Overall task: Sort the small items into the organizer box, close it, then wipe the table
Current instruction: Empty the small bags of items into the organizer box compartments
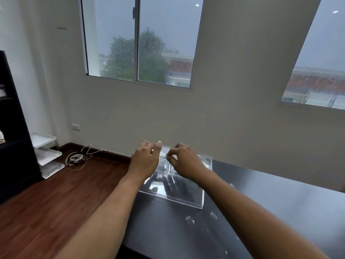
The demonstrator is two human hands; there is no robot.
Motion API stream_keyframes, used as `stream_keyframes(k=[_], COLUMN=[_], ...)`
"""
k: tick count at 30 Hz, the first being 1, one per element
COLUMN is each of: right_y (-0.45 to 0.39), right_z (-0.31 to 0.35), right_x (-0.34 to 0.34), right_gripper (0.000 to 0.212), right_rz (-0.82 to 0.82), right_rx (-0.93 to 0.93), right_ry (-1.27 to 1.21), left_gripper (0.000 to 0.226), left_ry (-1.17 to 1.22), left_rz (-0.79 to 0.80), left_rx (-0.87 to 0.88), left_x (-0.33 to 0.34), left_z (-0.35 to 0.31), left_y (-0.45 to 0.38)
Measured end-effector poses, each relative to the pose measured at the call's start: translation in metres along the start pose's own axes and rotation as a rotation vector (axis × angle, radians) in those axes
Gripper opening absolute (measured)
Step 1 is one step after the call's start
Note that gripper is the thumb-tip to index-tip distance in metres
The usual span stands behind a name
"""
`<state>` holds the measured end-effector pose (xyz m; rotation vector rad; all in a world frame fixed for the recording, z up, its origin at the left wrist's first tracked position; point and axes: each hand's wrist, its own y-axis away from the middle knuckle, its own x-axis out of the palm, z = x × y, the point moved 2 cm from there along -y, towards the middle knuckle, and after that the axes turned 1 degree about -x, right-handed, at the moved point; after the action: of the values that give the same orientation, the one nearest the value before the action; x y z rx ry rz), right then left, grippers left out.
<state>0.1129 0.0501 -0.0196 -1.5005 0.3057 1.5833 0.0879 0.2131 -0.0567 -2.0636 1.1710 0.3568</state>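
A clear plastic organizer box (186, 198) stands on the black table (280, 212), near its left end. Both of my hands hover over the box's far part. My right hand (184, 163) has thumb and fingertips pinched together on a small pale item (164, 155), too blurred to identify. Just left of that pinch is my left hand (146, 158), fingers loosely curled and thumb raised; I cannot tell whether it touches the item. A few small clear items (190, 220) lie on the table in front of the box, also blurred.
The table's left edge drops to a wooden floor (56, 202). A coil of white cable (76, 158) lies by the wall. White stacked trays (46, 154) and a black shelf unit (13, 128) stand at the far left. A wall with windows rises behind the table.
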Motion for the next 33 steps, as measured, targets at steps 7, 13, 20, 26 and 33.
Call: stream_keyframes(k=[7, 13, 20, 26, 33], right_y=[0.004, 0.000, -0.005, 0.007, 0.020], right_z=[-0.006, -0.010, -0.016, -0.016, -0.020], right_x=[0.005, 0.003, -0.001, -0.006, -0.006], right_gripper=[0.041, 0.049, 0.037, 0.023, 0.036], right_rz=[0.189, 0.365, 0.277, 0.093, 0.194], right_rx=[0.036, 0.086, 0.123, 0.088, -0.033], right_ry=[0.081, 0.049, -0.083, -0.176, -0.149], left_gripper=[0.028, 0.046, 0.035, 0.050, 0.050], left_ry=[-0.202, -0.272, -0.314, -0.344, -0.308], left_rz=[0.039, 0.107, 0.096, 0.144, 0.195], left_rx=[0.041, 0.064, 0.088, 0.090, 0.086], left_x=[0.008, 0.006, 0.007, 0.006, 0.004], left_z=[0.006, 0.005, 0.002, 0.002, 0.001], left_y=[0.002, 0.002, 0.005, 0.002, 0.007])
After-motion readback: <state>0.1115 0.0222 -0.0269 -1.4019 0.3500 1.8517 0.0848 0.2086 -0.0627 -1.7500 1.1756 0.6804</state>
